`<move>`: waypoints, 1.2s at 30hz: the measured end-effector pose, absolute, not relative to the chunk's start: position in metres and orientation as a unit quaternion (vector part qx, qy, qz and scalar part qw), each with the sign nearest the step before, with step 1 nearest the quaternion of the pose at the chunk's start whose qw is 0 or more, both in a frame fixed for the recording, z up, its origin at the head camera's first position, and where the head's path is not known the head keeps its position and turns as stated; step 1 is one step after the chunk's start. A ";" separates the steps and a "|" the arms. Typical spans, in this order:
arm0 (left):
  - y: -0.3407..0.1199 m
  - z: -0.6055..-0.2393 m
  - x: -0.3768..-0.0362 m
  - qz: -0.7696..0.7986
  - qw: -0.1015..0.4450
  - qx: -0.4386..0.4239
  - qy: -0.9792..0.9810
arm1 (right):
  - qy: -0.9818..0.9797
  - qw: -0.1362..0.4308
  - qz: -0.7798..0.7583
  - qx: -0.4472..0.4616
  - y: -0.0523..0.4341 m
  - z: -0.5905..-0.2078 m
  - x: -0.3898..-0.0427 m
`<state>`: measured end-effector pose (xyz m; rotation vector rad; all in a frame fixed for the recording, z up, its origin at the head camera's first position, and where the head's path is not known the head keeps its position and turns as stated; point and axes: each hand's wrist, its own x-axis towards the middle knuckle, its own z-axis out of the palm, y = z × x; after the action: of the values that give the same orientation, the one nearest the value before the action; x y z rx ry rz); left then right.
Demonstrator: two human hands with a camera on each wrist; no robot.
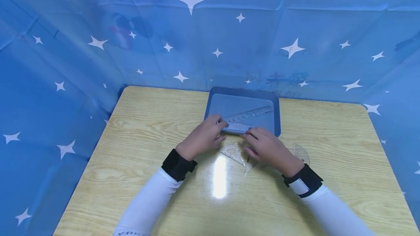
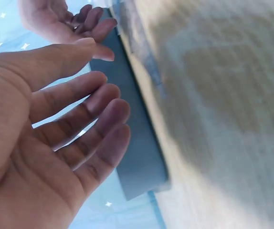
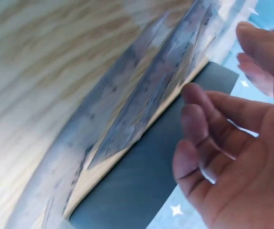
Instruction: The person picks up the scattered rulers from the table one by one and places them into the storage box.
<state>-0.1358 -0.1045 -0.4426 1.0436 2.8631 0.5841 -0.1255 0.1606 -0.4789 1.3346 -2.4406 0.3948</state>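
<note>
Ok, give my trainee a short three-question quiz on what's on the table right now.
1. True or false: a straight ruler lies inside the blue tray.
2. Which lies on the bare wooden table near the right hand? A) scissors B) clear protractor C) pencil
3. Fill in: between the left hand and the right hand lies a clear ____.

Key: 1 true; 2 B; 3 set square.

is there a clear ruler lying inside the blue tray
Yes, in the head view a clear ruler lies slantwise inside the blue tray, beyond both hands.
</note>
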 end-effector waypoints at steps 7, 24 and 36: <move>-0.104 -0.450 -0.113 0.210 0.040 0.343 0.915 | -0.880 0.116 0.074 0.454 0.149 -0.483 -0.110; -0.098 -0.489 -0.100 0.169 0.055 0.311 0.934 | -0.917 0.021 0.060 0.394 0.132 -0.490 -0.104; -0.093 -0.490 -0.102 0.186 0.074 0.245 0.949 | -0.930 -0.053 0.118 0.345 0.125 -0.486 -0.106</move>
<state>-0.1020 -0.0928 -0.4898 0.7344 2.8474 0.5572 -0.1058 0.1246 -0.4861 1.1205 -3.0232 0.3849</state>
